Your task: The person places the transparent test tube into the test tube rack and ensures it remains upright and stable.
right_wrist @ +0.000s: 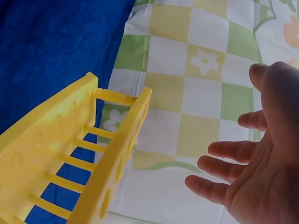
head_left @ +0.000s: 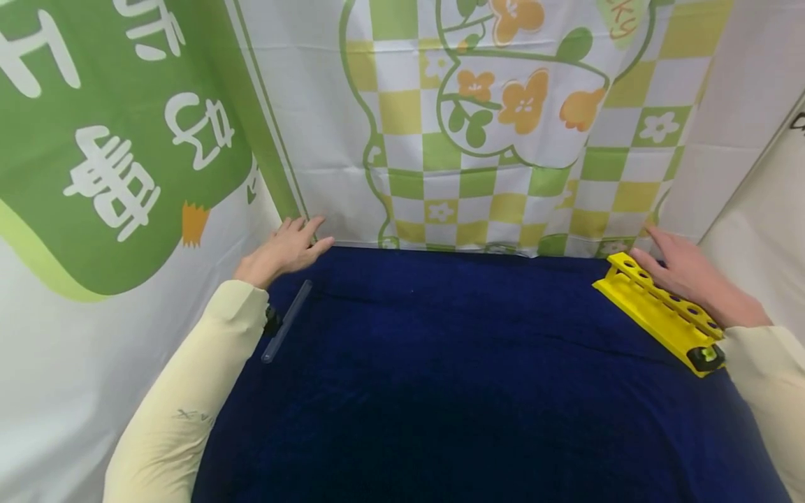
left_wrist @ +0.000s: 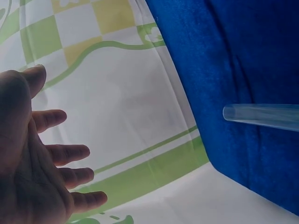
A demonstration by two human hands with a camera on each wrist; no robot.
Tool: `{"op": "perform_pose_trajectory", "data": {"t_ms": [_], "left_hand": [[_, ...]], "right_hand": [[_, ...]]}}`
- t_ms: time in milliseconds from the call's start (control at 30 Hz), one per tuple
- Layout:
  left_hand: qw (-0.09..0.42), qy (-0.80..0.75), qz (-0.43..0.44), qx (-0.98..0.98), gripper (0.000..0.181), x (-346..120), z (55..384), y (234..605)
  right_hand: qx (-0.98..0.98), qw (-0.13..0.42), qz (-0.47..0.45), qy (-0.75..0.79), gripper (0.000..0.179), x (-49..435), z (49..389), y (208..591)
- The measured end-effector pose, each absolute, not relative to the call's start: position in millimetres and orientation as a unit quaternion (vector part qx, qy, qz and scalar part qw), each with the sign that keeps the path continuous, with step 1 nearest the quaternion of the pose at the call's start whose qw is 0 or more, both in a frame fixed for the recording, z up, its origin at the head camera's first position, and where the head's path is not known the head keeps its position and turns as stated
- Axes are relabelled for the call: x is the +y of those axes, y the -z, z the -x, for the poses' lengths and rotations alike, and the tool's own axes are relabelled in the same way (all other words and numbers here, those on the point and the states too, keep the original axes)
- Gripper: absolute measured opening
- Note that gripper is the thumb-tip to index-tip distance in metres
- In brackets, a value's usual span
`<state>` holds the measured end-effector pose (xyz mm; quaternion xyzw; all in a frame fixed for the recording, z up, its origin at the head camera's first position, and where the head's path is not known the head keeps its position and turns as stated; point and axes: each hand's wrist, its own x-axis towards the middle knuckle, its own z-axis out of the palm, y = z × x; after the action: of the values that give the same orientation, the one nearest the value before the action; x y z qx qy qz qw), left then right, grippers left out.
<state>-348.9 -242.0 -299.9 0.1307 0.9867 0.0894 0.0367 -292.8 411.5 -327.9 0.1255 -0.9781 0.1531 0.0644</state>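
On the dark blue cloth at the left lies a clear tube (head_left: 287,321), its near end pointing toward the wearer. My left hand (head_left: 283,250) hovers past its far end with fingers spread, holding nothing. In the left wrist view one rounded end of the tube (left_wrist: 261,115) shows to the right of the left hand (left_wrist: 37,158). A yellow test tube rack (head_left: 660,311) with a row of round holes stands on the cloth at the right. Above and beside it my right hand (head_left: 698,276) extends, fingers apart. The right wrist view has the rack (right_wrist: 79,154) left of the empty right hand (right_wrist: 252,158).
Blue cloth (head_left: 440,363) covers the work surface. A white curtain with green and yellow checks (head_left: 459,181) hangs along the back edge. Another curtain with a green patch (head_left: 126,265) closes the left side, and a pale wall (head_left: 761,230) stands at the right.
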Motion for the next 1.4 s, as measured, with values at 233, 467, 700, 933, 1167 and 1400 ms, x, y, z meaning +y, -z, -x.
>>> {"op": "perform_pose_trajectory", "data": {"t_ms": [233,467,700,933,1167,1400], "left_hand": [[0.032,-0.105,-0.128,0.986,0.069,-246.6,346.2,304.0],[0.030,-0.107,-0.129,0.985,0.069,-250.1,343.5,310.9],[0.018,-0.110,-0.123,0.986,0.070,-252.4,342.4,317.6],[0.016,-0.110,-0.122,0.986,0.072,-253.4,342.4,324.3],[0.021,-0.107,-0.124,0.986,0.074,-257.7,342.7,332.8],[0.025,-0.136,-0.123,0.983,0.075,-261.7,338.6,339.5]], "right_hand": [[-0.977,0.072,-0.115,-0.161,0.076,414.7,286.8,331.1],[-0.981,0.064,-0.107,-0.152,0.076,416.9,283.2,335.2],[-0.978,0.071,-0.106,-0.163,0.075,417.0,280.6,337.3],[-0.977,0.081,-0.100,-0.171,0.074,416.6,279.4,340.6],[-0.975,0.077,-0.092,-0.189,0.074,417.7,276.7,344.1],[-0.974,0.056,-0.056,-0.210,0.078,426.1,268.1,345.9]]}}
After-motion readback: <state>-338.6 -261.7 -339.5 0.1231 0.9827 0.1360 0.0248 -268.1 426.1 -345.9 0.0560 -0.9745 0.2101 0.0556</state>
